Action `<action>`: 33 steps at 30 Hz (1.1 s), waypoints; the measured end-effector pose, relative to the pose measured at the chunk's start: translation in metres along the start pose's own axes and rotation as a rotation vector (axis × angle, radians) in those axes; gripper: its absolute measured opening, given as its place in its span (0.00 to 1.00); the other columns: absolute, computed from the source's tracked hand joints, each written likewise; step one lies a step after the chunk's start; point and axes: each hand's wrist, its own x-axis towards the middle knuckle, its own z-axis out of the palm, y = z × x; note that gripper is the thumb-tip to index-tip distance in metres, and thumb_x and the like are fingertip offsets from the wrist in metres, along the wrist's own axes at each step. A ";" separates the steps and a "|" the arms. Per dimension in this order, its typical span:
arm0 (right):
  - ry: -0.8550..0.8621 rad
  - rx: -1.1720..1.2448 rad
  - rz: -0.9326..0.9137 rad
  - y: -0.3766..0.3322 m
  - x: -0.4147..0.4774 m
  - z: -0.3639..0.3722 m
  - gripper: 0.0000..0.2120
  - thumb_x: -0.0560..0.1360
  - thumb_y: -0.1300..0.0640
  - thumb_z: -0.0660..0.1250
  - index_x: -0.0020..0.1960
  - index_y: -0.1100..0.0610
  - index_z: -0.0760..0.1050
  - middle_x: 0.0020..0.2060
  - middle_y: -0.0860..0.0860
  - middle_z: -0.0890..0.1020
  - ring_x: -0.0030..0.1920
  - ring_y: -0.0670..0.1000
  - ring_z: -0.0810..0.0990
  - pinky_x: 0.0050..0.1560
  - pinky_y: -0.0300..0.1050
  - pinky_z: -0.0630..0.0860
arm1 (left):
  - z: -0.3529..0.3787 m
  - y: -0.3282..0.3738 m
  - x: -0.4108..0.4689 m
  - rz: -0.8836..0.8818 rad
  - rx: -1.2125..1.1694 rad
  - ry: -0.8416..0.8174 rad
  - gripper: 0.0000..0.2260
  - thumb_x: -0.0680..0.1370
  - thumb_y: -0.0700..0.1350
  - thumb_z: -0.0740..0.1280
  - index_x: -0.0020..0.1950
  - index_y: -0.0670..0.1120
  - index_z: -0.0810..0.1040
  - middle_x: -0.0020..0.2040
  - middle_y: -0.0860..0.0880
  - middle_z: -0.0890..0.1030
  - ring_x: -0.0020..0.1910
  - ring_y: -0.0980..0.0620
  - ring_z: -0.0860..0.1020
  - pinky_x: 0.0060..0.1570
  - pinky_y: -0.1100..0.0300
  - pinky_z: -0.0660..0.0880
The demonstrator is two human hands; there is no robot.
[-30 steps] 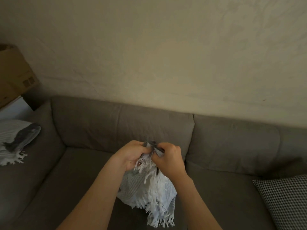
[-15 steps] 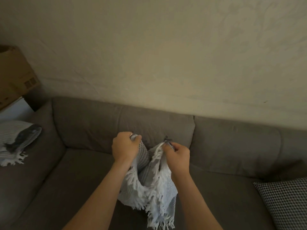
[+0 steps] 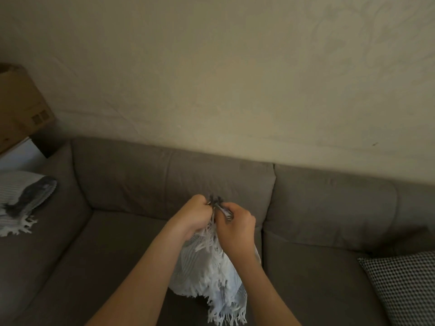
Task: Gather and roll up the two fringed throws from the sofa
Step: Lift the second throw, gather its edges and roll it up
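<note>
Two hands, left hand (image 3: 196, 214) and right hand (image 3: 237, 225), grip one fringed throw (image 3: 211, 274) over the sofa (image 3: 164, 175).
Head view: both fists curled tight, knuckles nearly touching, pinching its gathered top edge; the white fringe hangs between the forearms; the second throw (image 3: 21, 201) lies bunched at the sofa's far left end; a checked cushion (image 3: 404, 285) sits at the right.

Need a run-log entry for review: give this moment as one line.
left hand: grips held throw | right hand: pinches held throw | held throw: bunched, fringe hanging above sofa | second throw: lying at sofa's left end
</note>
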 end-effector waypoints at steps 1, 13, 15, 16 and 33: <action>0.004 -0.005 -0.017 0.000 0.000 0.001 0.14 0.77 0.63 0.69 0.37 0.48 0.78 0.28 0.42 0.77 0.31 0.44 0.78 0.33 0.29 0.66 | 0.000 0.001 0.001 -0.042 -0.023 0.006 0.10 0.78 0.37 0.62 0.44 0.36 0.83 0.37 0.40 0.78 0.38 0.46 0.77 0.39 0.53 0.72; -0.275 -0.153 -0.287 0.001 0.017 -0.017 0.14 0.70 0.49 0.81 0.51 0.53 0.83 0.43 0.44 0.81 0.41 0.41 0.78 0.42 0.26 0.68 | -0.008 0.017 0.001 -0.296 -0.756 -0.114 0.08 0.79 0.40 0.59 0.41 0.43 0.74 0.38 0.39 0.76 0.36 0.43 0.77 0.40 0.52 0.76; -0.280 -0.200 -0.312 0.004 0.021 -0.018 0.14 0.69 0.58 0.79 0.53 0.55 0.83 0.45 0.47 0.82 0.41 0.40 0.75 0.42 0.24 0.66 | -0.012 0.017 0.001 -0.279 -0.807 -0.240 0.06 0.73 0.43 0.59 0.42 0.51 0.62 0.37 0.45 0.68 0.35 0.47 0.71 0.38 0.53 0.71; -0.293 -0.228 -0.315 0.004 0.021 -0.017 0.14 0.69 0.61 0.77 0.54 0.56 0.82 0.46 0.49 0.82 0.41 0.39 0.74 0.42 0.23 0.65 | -0.014 0.015 0.002 -0.269 -0.783 -0.281 0.10 0.72 0.43 0.58 0.45 0.52 0.57 0.37 0.46 0.66 0.35 0.48 0.69 0.38 0.53 0.69; -0.241 0.387 0.129 -0.014 0.055 -0.045 0.07 0.72 0.70 0.69 0.42 0.62 0.84 0.36 0.63 0.84 0.36 0.54 0.80 0.37 0.54 0.78 | -0.023 0.014 0.017 0.409 0.359 -0.160 0.27 0.74 0.36 0.77 0.71 0.51 0.75 0.70 0.48 0.72 0.66 0.48 0.79 0.70 0.52 0.75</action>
